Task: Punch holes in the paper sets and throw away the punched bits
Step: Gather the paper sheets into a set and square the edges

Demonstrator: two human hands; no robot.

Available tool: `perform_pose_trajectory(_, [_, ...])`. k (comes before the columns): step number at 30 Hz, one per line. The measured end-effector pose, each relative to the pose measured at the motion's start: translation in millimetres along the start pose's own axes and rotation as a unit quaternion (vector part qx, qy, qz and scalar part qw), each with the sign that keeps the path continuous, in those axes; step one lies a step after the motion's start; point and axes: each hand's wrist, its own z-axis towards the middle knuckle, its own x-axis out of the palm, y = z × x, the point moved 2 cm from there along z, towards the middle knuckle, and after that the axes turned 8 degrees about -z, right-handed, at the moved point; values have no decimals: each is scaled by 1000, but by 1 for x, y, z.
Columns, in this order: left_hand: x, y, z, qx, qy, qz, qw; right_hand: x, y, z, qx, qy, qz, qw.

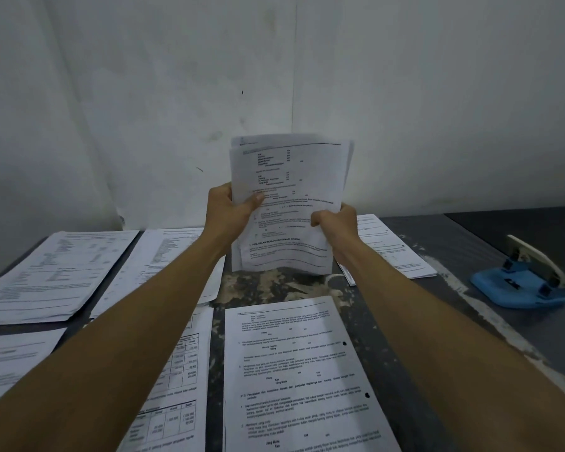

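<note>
Both my hands hold one set of printed sheets (287, 177) upright above the table, its bottom edge resting on or just over the tabletop. My left hand (232, 207) grips the set's left edge, thumb on the front page. My right hand (335, 221) clasps the right edge lower down. The sheets are slightly uneven at the top. A blue hole punch (519, 282) with a white lever sits at the right of the table, apart from both hands. A paper set (300, 370) lying in front of me has two punched holes along its right edge.
More paper sets lie flat on the dark table (444, 243): two at far left (56, 275), one under my left forearm (173, 386), one at near left (13, 360), one behind my right hand (392, 246). A white wall stands close behind.
</note>
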Motion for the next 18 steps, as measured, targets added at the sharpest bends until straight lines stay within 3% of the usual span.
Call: perform_pose_trajectory(18, [-5,7,1,-13,6,-36,999,1,-4,0,-1,-52,-20,998])
